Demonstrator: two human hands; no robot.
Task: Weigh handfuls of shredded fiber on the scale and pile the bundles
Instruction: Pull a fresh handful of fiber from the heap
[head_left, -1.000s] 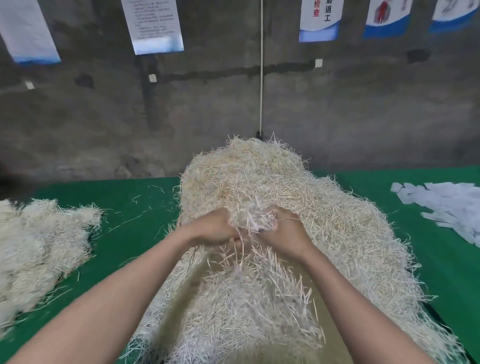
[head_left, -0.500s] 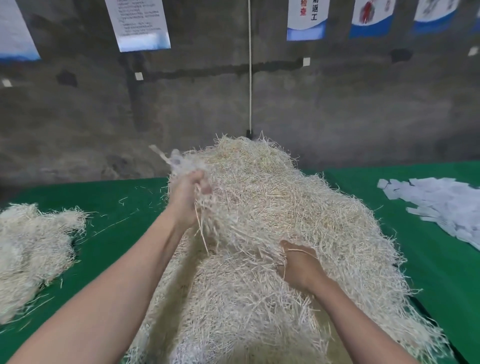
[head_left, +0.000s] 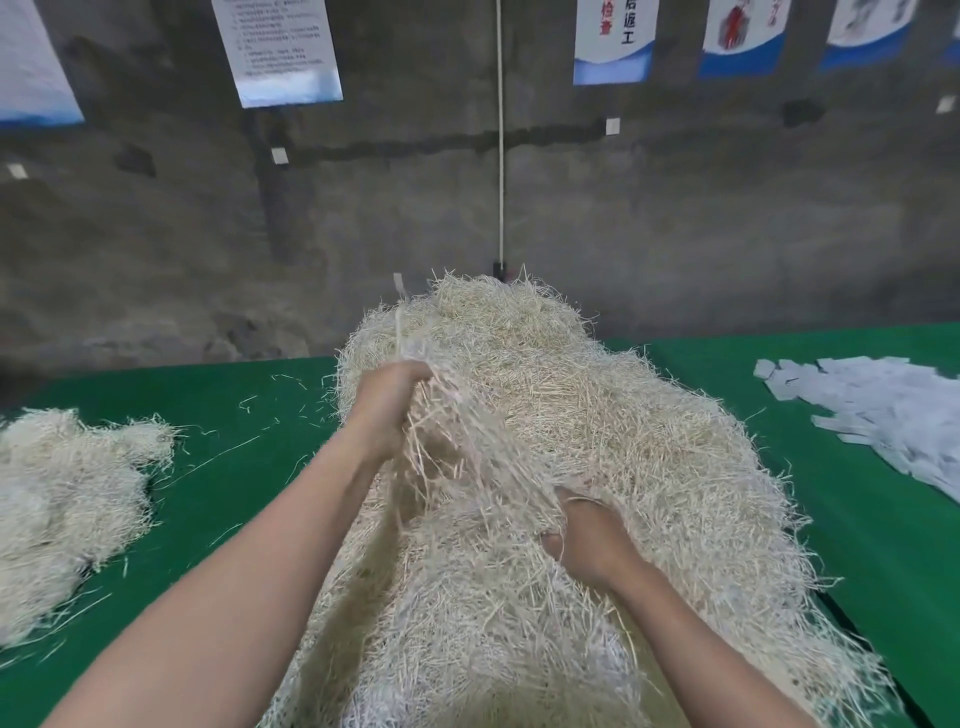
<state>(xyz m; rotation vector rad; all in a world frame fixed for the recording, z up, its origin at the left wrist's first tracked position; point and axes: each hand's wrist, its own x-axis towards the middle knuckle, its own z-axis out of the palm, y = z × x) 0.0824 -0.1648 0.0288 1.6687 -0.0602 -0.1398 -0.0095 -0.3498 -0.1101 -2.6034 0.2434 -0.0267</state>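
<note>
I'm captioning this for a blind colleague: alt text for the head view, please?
A person's left hand holds up a handful of pale shredded fiber from a large heap on a green table, while the right hand grips the heap lower down. A smaller fiber pile lies at left, white paper slips at right.

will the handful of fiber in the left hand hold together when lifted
Probably floppy: the handful droops from the left hand. Likely snags, as strands trail into the big pile the right hand grips. May shed; loose strands dot the green table.
</note>
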